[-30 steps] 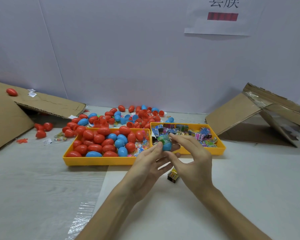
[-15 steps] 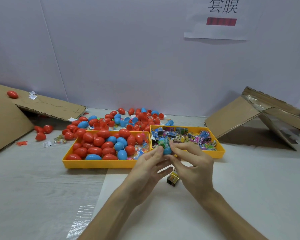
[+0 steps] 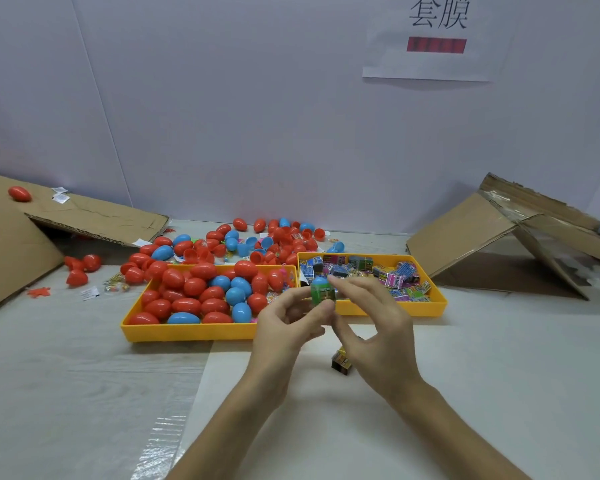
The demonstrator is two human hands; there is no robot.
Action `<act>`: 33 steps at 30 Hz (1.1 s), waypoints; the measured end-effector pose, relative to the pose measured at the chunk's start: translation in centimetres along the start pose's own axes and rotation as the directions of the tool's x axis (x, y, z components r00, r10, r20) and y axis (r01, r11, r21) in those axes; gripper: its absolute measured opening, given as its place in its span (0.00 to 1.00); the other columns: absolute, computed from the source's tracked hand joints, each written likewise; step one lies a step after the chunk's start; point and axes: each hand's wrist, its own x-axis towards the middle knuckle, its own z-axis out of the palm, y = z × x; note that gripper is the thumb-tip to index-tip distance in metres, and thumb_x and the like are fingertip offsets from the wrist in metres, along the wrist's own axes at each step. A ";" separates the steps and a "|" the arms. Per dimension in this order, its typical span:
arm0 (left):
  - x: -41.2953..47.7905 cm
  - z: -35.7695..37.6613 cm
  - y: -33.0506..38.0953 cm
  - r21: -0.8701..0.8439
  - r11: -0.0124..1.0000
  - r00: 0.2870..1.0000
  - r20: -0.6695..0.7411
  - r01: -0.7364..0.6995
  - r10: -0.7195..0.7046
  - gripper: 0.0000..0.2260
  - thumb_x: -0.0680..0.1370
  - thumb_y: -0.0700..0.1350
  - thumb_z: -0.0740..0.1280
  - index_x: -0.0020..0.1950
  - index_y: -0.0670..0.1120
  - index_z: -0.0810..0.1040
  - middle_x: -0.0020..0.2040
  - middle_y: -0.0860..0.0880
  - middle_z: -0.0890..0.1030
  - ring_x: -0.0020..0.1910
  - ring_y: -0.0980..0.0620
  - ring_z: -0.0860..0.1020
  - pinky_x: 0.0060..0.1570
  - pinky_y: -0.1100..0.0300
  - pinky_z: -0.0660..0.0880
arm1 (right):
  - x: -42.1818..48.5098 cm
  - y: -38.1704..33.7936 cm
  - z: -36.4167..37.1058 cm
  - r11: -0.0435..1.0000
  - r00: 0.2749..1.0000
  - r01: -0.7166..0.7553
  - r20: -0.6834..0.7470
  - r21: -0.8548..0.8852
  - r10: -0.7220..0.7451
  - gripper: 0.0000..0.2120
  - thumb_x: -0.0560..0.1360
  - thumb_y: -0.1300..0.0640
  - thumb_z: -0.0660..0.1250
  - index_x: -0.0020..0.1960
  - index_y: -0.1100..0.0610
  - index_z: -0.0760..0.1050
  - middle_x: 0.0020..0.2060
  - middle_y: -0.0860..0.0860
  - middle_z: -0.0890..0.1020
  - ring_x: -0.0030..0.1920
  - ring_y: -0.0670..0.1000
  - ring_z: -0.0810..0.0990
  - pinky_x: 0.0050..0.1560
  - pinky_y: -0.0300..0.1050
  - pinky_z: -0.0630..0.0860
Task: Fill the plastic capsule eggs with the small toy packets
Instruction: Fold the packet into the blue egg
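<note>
1. Nearest: both hands are working above the surface, near centre. The left hand is pinching a green packet between thumb and fingers. A blue egg half is showing at the packet's top. Can't tell how far the packet is seated.
2. The right hand is hanging loose with fingers spread. Its forefinger tip is sitting at the packet's top and the thumb is off it, so it's grasping nothing.
3. Just under the hands, a spare dark packet is lying on the surface.
4. Handling guess: the packet is looking light and squashable, so pushing from the top should seat it. The shell is looking thin, stiff and slick, so I'm favouring a pinch across the rim sides, not the dome.
5. Farther: the left tray is holding closed eggs. The right tray is holding packets.
6. Farthest: loose eggs are lying scattered by the wall.
</note>
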 end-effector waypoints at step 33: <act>-0.1 -0.3 0.8 -0.389 0.895 0.966 0.212 0.220 -0.146 0.23 0.75 0.45 0.71 0.69 0.40 0.76 0.62 0.39 0.82 0.59 0.45 0.83 0.55 0.58 0.81 | 0.2 -0.1 -0.4 1.000 1.000 0.013 -0.017 0.026 -0.013 0.17 0.72 0.62 0.75 0.60 0.63 0.82 0.53 0.53 0.84 0.56 0.49 0.82 0.57 0.37 0.77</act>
